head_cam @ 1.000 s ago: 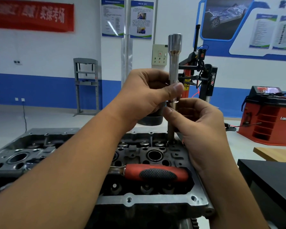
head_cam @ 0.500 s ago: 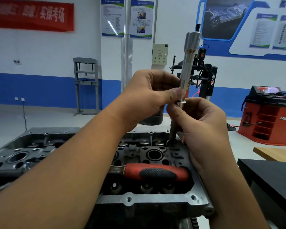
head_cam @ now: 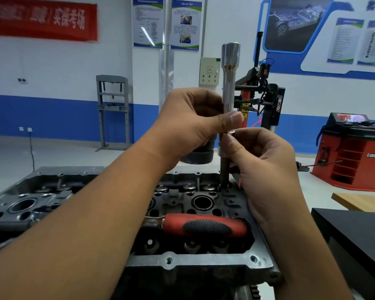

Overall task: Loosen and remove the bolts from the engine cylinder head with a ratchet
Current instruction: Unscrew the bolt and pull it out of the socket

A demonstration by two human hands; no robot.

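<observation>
A long silver socket (head_cam: 230,61) stands upright over the far right bolt hole of the dark cylinder head (head_cam: 182,262). Below it a darker bolt shank (head_cam: 224,172) with a small washer runs down into the hole. My left hand (head_cam: 188,124) pinches the socket's stem between thumb and fingers. My right hand (head_cam: 266,161) pinches the bolt just under the washer. The ratchet, with its red and black handle (head_cam: 206,227), lies flat across the head below both hands, held by neither.
A black box (head_cam: 351,234) sits close on the right, with a wooden bench top (head_cam: 364,201) behind it. A red machine (head_cam: 353,152) and a tyre changer (head_cam: 268,100) stand on the workshop floor beyond the head.
The socket leaned to the right half a second ago and now stands upright again. Both hands kept their hold and the ratchet has not moved.
</observation>
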